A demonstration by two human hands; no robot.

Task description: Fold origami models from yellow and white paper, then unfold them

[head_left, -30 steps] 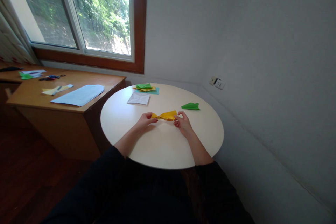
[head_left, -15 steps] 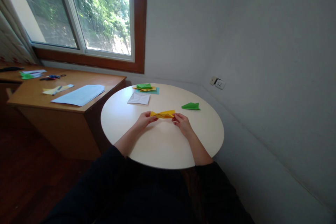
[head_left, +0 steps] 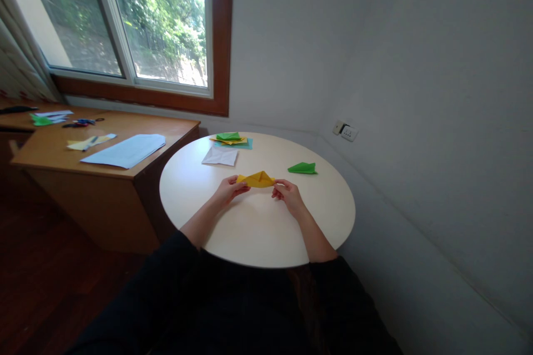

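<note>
So from my feed there's a round cream-white desk tucked into the corner. Lying on it: a folded green paper piece over on the right side, a folded white paper sheet toward the far left, and just behind that a small stack of green, yellow and teal paper at the far edge. Left of it stands a longer wooden desk with a pale blue paper sheet and some small paper scraps.
</note>
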